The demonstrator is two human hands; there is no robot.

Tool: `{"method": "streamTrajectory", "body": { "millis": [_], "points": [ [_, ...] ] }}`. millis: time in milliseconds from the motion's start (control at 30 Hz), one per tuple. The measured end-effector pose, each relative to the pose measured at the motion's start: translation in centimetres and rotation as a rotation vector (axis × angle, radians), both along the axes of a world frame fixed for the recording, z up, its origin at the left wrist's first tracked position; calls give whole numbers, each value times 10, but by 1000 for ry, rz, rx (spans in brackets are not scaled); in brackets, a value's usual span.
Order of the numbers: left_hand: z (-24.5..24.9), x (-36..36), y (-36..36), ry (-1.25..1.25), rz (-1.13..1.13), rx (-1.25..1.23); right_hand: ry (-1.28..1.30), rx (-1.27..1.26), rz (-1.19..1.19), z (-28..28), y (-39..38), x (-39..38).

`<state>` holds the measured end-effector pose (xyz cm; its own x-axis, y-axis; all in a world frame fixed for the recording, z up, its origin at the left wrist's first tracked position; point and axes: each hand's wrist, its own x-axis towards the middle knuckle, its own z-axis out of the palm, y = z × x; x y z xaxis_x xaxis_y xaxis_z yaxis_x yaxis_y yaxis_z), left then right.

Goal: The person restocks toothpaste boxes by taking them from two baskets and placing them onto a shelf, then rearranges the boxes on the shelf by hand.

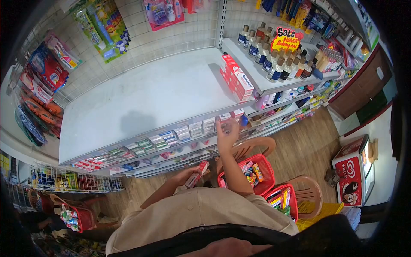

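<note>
Gripping a red-and-white carton [198,174] at the waist, left hand [184,177] closed around it.
Red plastic baskets [266,187] and curved brown chairs [269,144] crowd close; the right hand [227,136] hangs by the shelf's edge, fingers bent, grip unclear; beyond, smooth white shelf [150,90], stacked oblong boxes [236,79], clear bottles [276,70], tile-patterned wall [137,38].

We hold a box [199,170] in our left hand [185,176], with our right hand [227,138] near the front edge of the white shelf [150,88]; whether it grips anything, we cannot quite tell. Stacked boxes [236,79] stand near bottles [276,70].
</note>
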<state>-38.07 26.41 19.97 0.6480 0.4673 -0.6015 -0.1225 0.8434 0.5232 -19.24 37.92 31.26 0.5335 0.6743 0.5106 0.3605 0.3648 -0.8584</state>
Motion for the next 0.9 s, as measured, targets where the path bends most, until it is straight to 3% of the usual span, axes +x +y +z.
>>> {"method": "streamTrajectory", "body": {
  "millis": [200, 300, 367, 433, 500, 567, 633, 667, 733, 800, 900],
  "points": [
    [-4, -1, 1, 63, -41, 88, -58, 28, -26, -2, 2, 1],
    [-8, -1, 0, 51, 50, -31, -70, 53, -29, -5, 1, 2],
    [-16, 0, 1, 156, -31, 561, -30, 29, -13, -13, -1, 4],
    [-4, 1, 4, 174, -60, 687, 316, 33, 107, -36, -3, 9],
    [22, 1, 9, 191, -87, 817, 397, -85, 239, -57, -20, 24],
    [71, 1, 7, 339, -118, 1294, 475, -203, 369, -58, -42, 35],
    [116, 4, 2, 364, -148, 1301, 466, -341, 771, -26, -67, 43],
    [132, 5, 0, 393, -177, 1306, 464, -340, 769, -7, -76, 45],
    [150, 12, 0, 268, -142, 1281, 503, -418, 1111, 26, -93, 48],
    [173, 16, -2, 139, -111, 1253, 425, -536, 1170, 37, -95, 60],
    [213, 7, 5, 211, -170, 885, 431, -425, 1097, 58, -90, 67]
  ]
}}
